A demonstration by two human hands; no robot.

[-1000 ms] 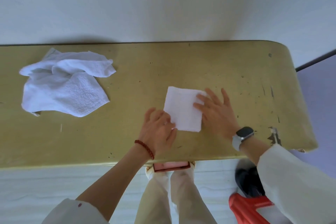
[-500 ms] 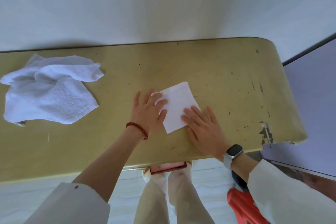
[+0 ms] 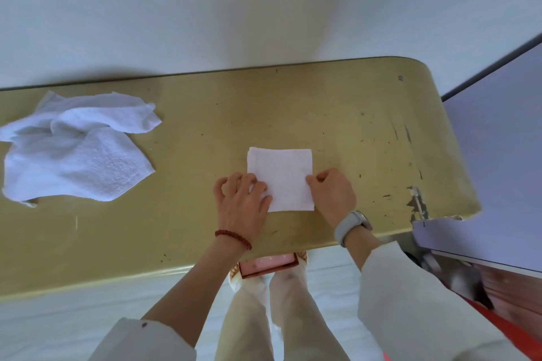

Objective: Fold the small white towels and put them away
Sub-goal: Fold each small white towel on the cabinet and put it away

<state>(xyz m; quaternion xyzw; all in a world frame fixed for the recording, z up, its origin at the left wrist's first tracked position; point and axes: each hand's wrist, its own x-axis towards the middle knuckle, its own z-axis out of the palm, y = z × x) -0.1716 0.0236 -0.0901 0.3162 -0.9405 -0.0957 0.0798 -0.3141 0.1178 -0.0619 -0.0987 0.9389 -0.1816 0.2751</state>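
- We've got the small folded square white towel (image 3: 280, 177) lying flat on the scuffed yellow-green tabletop (image 3: 352, 132), near its front edge.
- Our left hand (image 3: 242, 204) pinches its near left edge with curled fingers; our right hand (image 3: 333, 195) grips the near right edge.
- No readable writing that we can spot.

Left hand (image 3: 242, 202) and right hand (image 3: 333, 195) pinch folded towel (image 3: 281, 177).
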